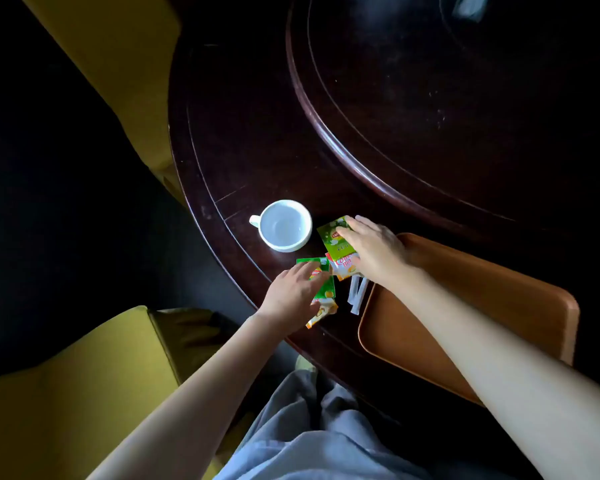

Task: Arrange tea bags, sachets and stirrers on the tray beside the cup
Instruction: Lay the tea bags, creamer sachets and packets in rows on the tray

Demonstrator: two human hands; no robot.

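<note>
While the tray (499,289) sat bare on the right, both hands lay on packets.
The left hand (293,296) pressed flat on 1 green tea bag (321,285); the right hand (374,251) pressed flat on another tea bag (333,237), near the cup (284,225).

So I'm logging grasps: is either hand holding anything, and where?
Neither clearly grips. The left hand lies flat on one green tea bag, the right hand on another green tea bag's right edge.
</note>
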